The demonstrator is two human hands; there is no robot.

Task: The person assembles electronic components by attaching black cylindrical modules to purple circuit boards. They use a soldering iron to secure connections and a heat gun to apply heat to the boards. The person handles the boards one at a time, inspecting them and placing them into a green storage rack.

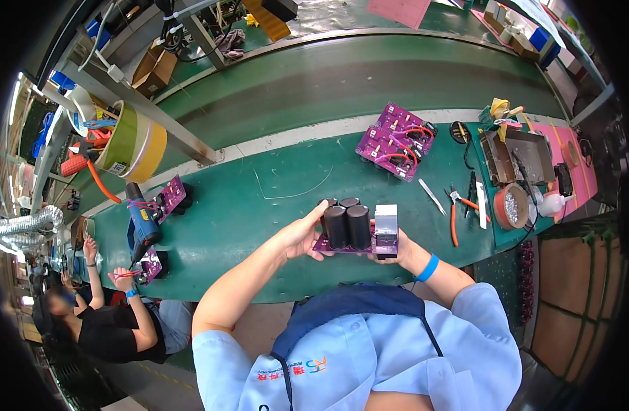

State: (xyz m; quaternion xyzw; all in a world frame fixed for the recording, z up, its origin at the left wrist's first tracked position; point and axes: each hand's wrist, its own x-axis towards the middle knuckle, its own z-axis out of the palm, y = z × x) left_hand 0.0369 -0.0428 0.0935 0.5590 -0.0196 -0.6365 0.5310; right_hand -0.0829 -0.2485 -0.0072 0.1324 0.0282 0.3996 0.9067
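Note:
A purple circuit board is held level over the near edge of the green bench, gripped at both ends. Several tall black cylindrical capacitors stand on its left part, and a silver-grey metal heatsink block rises at its right end. My left hand is closed on the left end, thumb up against the capacitors. Around the right end, below the heatsink, my right hand is closed too, its fingers partly hidden. Beyond the hands lie purple boards with red wires, resting against one another on the bench.
Right of my hands lie white tweezers, orange-handled cutters and a round tub of small parts. A metal tray stands behind. At left are a blue power tool, another board and a co-worker. A conveyor belt runs behind.

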